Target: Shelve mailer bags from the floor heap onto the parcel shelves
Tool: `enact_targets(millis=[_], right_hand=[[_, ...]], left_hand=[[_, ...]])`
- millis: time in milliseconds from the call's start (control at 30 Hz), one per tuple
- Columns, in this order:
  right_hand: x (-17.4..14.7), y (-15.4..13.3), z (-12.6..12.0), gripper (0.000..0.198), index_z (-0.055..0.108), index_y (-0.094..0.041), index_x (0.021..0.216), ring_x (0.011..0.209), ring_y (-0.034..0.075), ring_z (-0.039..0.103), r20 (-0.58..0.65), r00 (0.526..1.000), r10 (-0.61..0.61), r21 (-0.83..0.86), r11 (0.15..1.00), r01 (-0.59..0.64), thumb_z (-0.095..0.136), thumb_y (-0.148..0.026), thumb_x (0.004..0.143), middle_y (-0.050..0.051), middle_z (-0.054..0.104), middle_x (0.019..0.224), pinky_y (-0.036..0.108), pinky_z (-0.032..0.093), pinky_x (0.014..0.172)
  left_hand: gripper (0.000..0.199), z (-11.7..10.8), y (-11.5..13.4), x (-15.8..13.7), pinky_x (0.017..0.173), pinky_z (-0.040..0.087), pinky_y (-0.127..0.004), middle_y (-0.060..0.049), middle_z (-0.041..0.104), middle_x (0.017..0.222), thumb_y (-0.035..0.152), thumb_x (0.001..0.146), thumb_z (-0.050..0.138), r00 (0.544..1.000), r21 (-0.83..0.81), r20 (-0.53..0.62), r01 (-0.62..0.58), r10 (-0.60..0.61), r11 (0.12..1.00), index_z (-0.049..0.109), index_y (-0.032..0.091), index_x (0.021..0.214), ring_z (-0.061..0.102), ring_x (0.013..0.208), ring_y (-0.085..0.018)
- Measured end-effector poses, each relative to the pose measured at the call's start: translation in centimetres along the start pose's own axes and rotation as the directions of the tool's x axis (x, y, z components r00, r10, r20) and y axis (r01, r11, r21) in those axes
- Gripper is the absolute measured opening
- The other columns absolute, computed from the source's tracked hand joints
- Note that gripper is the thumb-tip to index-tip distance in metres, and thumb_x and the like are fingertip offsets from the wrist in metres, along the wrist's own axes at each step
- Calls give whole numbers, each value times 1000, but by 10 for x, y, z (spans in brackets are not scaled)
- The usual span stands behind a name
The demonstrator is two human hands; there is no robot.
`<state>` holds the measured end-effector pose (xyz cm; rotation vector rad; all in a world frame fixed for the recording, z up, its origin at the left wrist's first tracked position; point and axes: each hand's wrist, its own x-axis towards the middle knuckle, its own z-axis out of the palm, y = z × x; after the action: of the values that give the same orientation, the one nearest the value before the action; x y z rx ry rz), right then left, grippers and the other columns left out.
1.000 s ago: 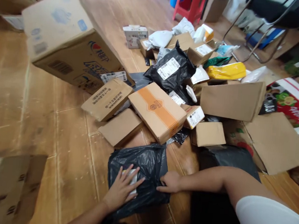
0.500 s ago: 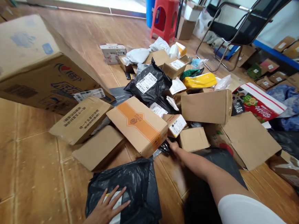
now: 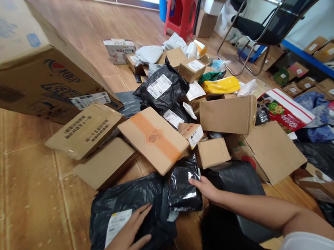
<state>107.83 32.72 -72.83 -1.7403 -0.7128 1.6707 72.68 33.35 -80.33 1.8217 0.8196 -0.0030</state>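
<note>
My left hand (image 3: 131, 234), fingers extended, rests on a large black plastic mailer bag (image 3: 152, 193) with a white shipping label (image 3: 118, 226) in front of me. My right hand (image 3: 205, 187) grips the right edge of a smaller, shiny black plastic parcel (image 3: 184, 184), thumb on top and the other fingers hidden beneath. That parcel overlaps the large bag's right side. Just beyond it lie a cardboard box with an orange band (image 3: 154, 137), a small labelled box (image 3: 191, 134) and a plain small box (image 3: 213, 151).
A big carton (image 3: 43, 76) leans in from the left, beside a box with printed text (image 3: 84, 130). Behind are a black labelled parcel (image 3: 164, 86), a yellow parcel (image 3: 222, 85), a red stool (image 3: 181, 12) and a chair (image 3: 258, 32). A large open-flapped carton (image 3: 275, 149) stands right.
My right hand has pulled the small black parcel out from beside the orange-banded box, toward me. My left hand has slid right across the large bag, uncovering its label. The view has shifted slightly.
</note>
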Motion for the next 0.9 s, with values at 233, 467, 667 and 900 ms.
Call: enact_targets(millis=[233, 467, 667, 900], right_hand=[[-27, 3, 28, 41, 65, -18, 90, 75, 19, 59, 586, 788, -190, -572, 592, 568, 53, -57, 88, 4, 66, 83, 28, 45, 70], [-21, 13, 43, 31, 66, -18, 104, 84, 19, 65, 731, 666, -149, -596, 336, 729, 53, -44, 94, 8, 72, 94, 25, 45, 70], [-20, 50, 71, 39, 60, -18, 123, 107, 20, 62, 924, 378, 54, -350, 517, 781, 67, -19, 84, 9, 68, 118, 25, 45, 91], [-1, 51, 47, 41, 67, -14, 92, 73, 12, 58, 669, 733, 123, -316, 940, 131, 76, -50, 74, -1, 63, 80, 25, 48, 70]], left_hand=[[92, 12, 55, 37, 105, 45, -51, -11, 32, 159, 68, 84, 49, 959, -914, 237, 274, -153, 298, 5, 32, 156, 45, 137, -30], [73, -7, 57, 20, 103, 46, -49, -12, 63, 131, 60, 77, 64, 948, -954, 276, 290, -160, 74, 48, 25, 139, 58, 124, -32], [87, -2, 39, 13, 84, 53, -40, -16, 61, 128, 72, 73, 60, 821, -846, 387, 497, -419, 193, 34, 21, 139, 64, 111, -30], [47, 7, 31, 52, 88, 50, -42, -8, 72, 91, 43, 71, 66, 960, -340, -72, 231, -270, 912, 62, 16, 109, 65, 93, -31]])
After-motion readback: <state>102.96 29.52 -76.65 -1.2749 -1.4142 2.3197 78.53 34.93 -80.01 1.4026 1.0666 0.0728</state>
